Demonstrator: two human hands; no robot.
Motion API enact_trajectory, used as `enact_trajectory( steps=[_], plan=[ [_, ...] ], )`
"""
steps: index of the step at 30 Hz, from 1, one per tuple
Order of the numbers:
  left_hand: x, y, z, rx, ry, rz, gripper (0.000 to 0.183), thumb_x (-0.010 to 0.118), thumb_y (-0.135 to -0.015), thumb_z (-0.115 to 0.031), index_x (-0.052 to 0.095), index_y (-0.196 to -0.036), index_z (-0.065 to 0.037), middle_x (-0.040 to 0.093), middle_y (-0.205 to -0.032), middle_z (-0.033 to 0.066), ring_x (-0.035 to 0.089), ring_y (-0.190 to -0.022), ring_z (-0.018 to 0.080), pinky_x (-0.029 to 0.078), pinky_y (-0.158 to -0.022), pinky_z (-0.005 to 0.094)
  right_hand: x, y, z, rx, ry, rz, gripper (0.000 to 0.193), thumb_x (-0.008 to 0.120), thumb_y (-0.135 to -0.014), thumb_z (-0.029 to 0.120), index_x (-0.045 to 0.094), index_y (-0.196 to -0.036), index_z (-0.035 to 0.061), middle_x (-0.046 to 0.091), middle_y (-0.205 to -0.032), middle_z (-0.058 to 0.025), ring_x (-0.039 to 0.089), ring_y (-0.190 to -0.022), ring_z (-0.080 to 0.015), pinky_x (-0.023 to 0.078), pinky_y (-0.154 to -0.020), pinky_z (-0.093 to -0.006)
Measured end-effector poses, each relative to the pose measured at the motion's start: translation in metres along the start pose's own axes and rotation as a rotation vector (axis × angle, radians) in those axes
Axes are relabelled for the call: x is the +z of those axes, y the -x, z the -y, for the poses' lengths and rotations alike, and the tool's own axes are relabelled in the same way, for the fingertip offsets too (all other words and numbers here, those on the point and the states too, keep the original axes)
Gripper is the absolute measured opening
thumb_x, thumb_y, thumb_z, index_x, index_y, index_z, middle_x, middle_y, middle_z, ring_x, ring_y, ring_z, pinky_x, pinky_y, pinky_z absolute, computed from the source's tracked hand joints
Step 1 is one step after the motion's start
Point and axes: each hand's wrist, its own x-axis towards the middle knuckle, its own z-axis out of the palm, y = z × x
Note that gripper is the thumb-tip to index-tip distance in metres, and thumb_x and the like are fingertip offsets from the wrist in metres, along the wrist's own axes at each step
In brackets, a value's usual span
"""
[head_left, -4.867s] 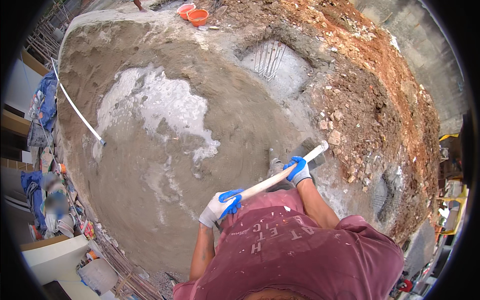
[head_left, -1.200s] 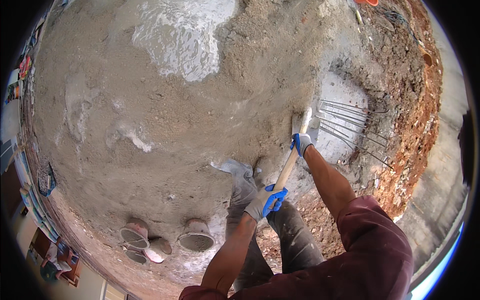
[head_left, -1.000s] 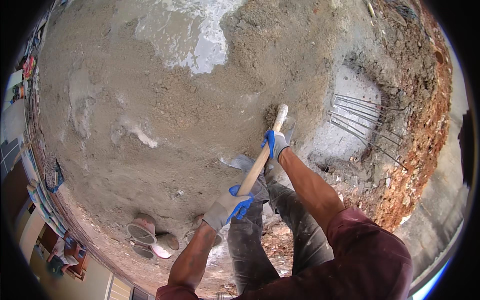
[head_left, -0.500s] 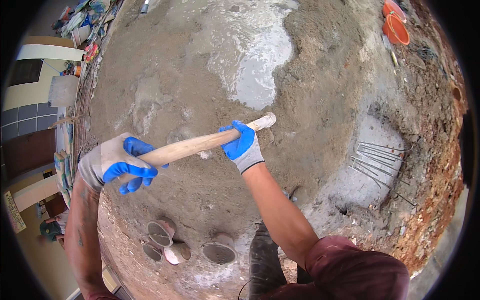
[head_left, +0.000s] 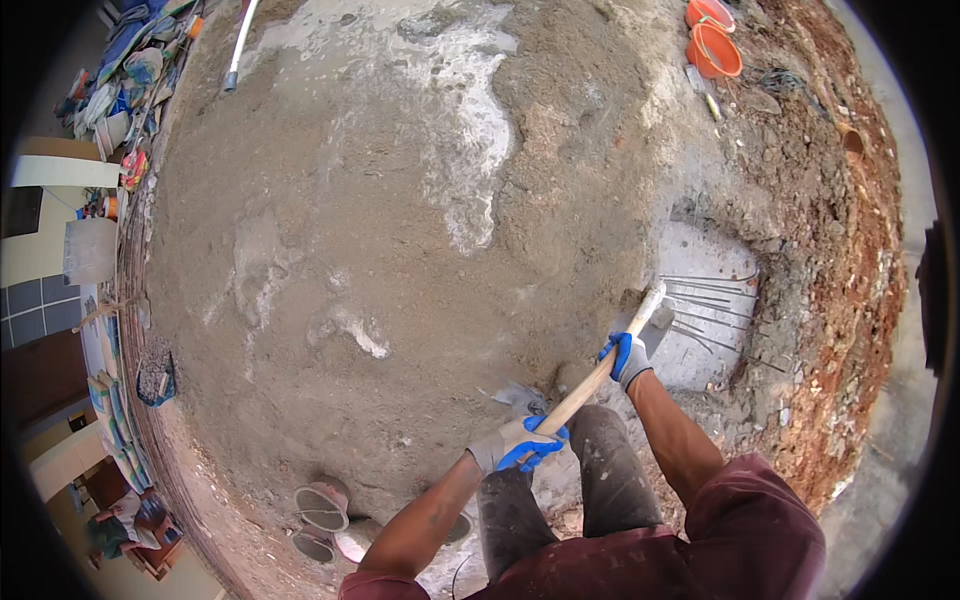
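Note:
Both hands wear grey gloves with blue-coated palms and grip one long wooden-handled hoe (head_left: 582,393). My left hand (head_left: 522,443) is closed round the lower handle, close in front of my knees. Farther up, toward the whitish head end, my right hand (head_left: 627,357) is wrapped round the shaft. The handle slants up to the right. A greyish blade seems to show beside its far end, though its shape is hard to make out. That end sits by the left edge of a concrete block (head_left: 697,358) with several steel rebars (head_left: 712,300) sticking out.
Wet grey mortar (head_left: 330,250) spreads ahead, with a pale watery patch (head_left: 470,150). Orange buckets (head_left: 714,50) stand at the far right. Mortar-filled buckets (head_left: 322,507) sit near left. A white pipe (head_left: 242,45) lies far left; reddish rubble (head_left: 850,300) lines the right.
Both hands have swung the hoe to the right and nearer my body, its head end now by the concrete block. The view has shifted, and both knees now show.

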Motion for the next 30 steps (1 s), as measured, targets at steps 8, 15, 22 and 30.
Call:
enact_trajectory(
  steps=[8, 15, 22, 30],
  plan=[
    [0.010, -0.152, -0.002, 0.044, 0.376, -0.028, 0.029, 0.068, -0.085, -0.008, 0.059, -0.112, -0.003, 0.056, -0.073, 0.0001, 0.049, -0.050, 0.0089, 0.035, -0.041, 0.0249, -0.007, -0.128, 0.070, -0.114, 0.261, -0.024, 0.011, 0.058, -0.084, 0.007, 0.052, -0.075, 0.0039, 0.048, -0.059, -0.0091, 0.047, -0.045, -0.0249, 0.045, -0.043, -0.0412],
    [-0.072, -0.185, -0.116, 0.092, 0.530, -0.175, 0.021, 0.069, -0.084, -0.010, 0.062, -0.104, -0.005, 0.058, -0.073, 0.0003, 0.050, -0.051, 0.0099, 0.040, -0.044, 0.0256, 0.145, -0.216, 0.097, -0.044, 0.384, 0.073, 0.009, 0.057, -0.083, 0.008, 0.054, -0.076, 0.0032, 0.049, -0.059, -0.0102, 0.049, -0.046, -0.0258, 0.046, -0.045, -0.0416],
    [-0.089, -0.068, -0.160, 0.087, -0.044, -0.594, 0.025, 0.067, -0.086, -0.012, 0.061, -0.109, -0.006, 0.059, -0.074, -0.0005, 0.053, -0.054, 0.0083, 0.043, -0.047, 0.0247, 0.260, -0.150, 0.039, -0.045, 0.261, 0.212, 0.006, 0.056, -0.082, 0.007, 0.054, -0.078, 0.0036, 0.050, -0.058, -0.0089, 0.051, -0.047, -0.0257, 0.046, -0.046, -0.0383],
    [-0.047, 0.001, -0.239, 0.069, 0.098, -0.585, 0.034, 0.069, -0.084, -0.008, 0.059, -0.116, -0.001, 0.061, -0.077, 0.0019, 0.054, -0.053, 0.0076, 0.041, -0.043, 0.0229, 0.294, -0.085, 0.079, 0.087, 0.002, 0.189, 0.006, 0.056, -0.083, 0.009, 0.054, -0.081, 0.0037, 0.049, -0.062, -0.0087, 0.050, -0.050, -0.0248, 0.047, -0.047, -0.0391]
  ],
)
